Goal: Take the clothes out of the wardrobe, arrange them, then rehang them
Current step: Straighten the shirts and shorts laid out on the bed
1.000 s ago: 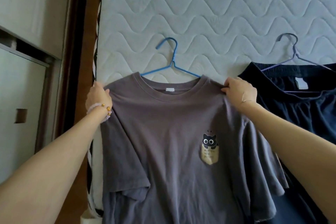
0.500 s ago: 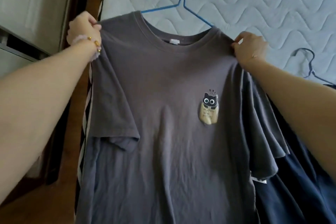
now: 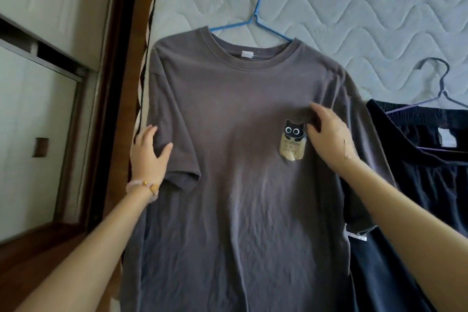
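L hand (image 3: 150,153) rests on the left sleeve of the grey T-shirt (image 3: 235,185), fingers spread, thumb out. The shirt lies flat on the mattress (image 3: 354,7), blue hanger (image 3: 254,16) in its neck. R hand (image 3: 329,139) – fingers relaxed – presses the chest just right of the cat print (image 3: 292,140). Far right: dark garment (image 3: 430,172).
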Tool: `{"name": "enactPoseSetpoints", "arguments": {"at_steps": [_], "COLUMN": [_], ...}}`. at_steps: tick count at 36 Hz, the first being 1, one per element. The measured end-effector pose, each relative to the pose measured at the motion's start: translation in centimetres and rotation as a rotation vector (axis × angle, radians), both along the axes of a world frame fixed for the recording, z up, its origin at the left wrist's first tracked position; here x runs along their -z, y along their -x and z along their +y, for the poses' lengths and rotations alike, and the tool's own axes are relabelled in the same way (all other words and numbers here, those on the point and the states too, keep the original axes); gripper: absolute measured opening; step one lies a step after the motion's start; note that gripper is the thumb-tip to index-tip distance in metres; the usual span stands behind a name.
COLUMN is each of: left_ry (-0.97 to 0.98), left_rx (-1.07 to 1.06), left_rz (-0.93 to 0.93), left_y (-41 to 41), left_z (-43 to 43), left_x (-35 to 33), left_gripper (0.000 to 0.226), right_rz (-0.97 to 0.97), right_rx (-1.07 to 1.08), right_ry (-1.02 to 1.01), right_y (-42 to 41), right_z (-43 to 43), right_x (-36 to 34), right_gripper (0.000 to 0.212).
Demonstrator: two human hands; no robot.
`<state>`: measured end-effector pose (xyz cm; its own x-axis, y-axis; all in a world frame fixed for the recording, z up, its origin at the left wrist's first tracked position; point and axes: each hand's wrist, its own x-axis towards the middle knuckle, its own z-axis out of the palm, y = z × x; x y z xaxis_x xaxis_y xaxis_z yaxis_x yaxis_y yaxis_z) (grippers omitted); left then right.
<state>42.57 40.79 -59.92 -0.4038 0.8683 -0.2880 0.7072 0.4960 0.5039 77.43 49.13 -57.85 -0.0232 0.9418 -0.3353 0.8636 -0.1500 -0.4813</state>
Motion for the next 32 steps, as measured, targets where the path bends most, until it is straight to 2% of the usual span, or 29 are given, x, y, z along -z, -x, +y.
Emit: {"name": "enactPoseSetpoints", "arguments": {"at_steps": [5,10,14,16,20,23,27,29,32], "left_ry": [0.023,-0.015,0.140,0.203,0.142,0.136,0.073,-0.011,-0.111], "left_rx": [-0.198,-0.522,-0.631,-0.608,-0.560,-0.492,-0.587,-0.642,-0.675], "left_rz": [-0.052,-0.190,-0.279,-0.219,-0.106,-0.133,-0.175,-0.099,0.143], "left_y": [-2.3,-3.4,-2.3,-1.4,-0.1,0.7,5.9,7.4,10.7], "left_z": [-5.3,-4.9,-3.6,-3.2,-2.7,-2.3,-1.8,-1.2,0.2], "left_x": [-1.7,-2.9,-3.2,-3.2,-3.5,-3.9,-1.6,-3.8,-7.6], "left_gripper": [0.053,0.052,0.046,0.048,0.033,0.030,0.024,0.021,0.030], "right_rz": [0.061,0.010,-0.002,0.005,0.010,0.013,-0.007,-0.014,-0.042], "right_rx": [-0.137,-0.187,-0.218,-0.225,-0.231,-0.248,-0.243,-0.230,-0.223], "right_ry": [0.069,0.034,0.021,0.049,0.108,0.121,0.127,0.120,0.133], "right_y": [2.5,3.0,2.9,2.9,3.0,3.0,2.8,2.8,3.1], "right_z": [-9.6,-14.1,-14.5,-14.2,-13.7,-14.1,-15.1,-15.4,-15.7], "right_x": [1.3,2.3,2.1,1.8,1.3,1.3,1.5,1.7,1.5], "right_gripper": [0.059,0.065,0.063,0.061,0.058,0.058,0.062,0.064,0.067]}}
